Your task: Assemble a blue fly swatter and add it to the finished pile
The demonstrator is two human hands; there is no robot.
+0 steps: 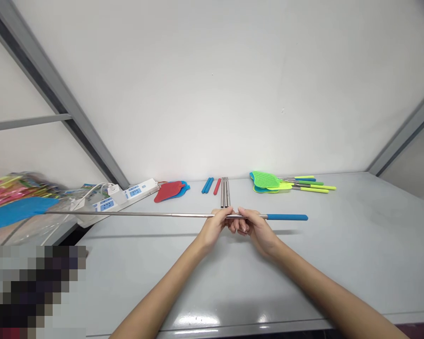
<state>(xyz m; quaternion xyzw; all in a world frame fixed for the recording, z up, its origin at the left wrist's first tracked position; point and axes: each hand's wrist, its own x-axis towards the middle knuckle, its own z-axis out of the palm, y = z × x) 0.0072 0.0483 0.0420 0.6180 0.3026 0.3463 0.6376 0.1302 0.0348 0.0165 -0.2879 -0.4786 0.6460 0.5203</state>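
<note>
A telescopic fly swatter [183,215] lies level across both my hands, above the table, its thin metal rod drawn out far to the left. Its blue paddle [17,211] is at the left edge of the view, and its blue grip [287,217] points right. My left hand [215,228] closes round the rod, thumb on top. Just to its right my right hand [255,227] grips the thicker rod section beside the blue grip. The fingers of both hands meet beneath the rod and are partly hidden.
Behind my hands lie metal rods [225,190], two blue grips [207,185], a red grip [217,186] and red and blue swatter heads [169,191]. Stacked green and yellow swatters [268,181] lie to the right. A power strip [141,189] and plastic-wrapped swatters [10,190] are left.
</note>
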